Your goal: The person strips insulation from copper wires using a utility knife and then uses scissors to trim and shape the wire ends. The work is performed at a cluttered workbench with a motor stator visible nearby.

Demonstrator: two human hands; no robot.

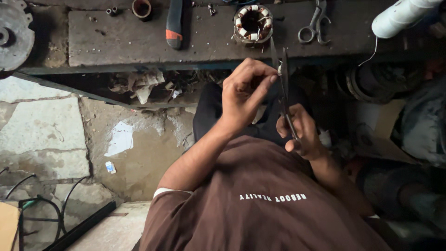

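Note:
My right hand [301, 131] grips the handles of a pair of scissors [282, 79], blades pointing up and slightly apart. My left hand [245, 93] is pinched on a small pale piece [279, 69] held right at the blades. Both hands hover above my lap, just in front of the dark workbench [116, 44]. On the bench beyond them stands a round motor stator [253, 23] with copper windings.
The bench also carries a second pair of scissors [316, 25], a black tool with an orange band [174, 23], a small ring-shaped part [141, 8] and a white thread spool [399, 16]. A round metal housing [14, 35] lies far left. Stone floor with cables is at lower left.

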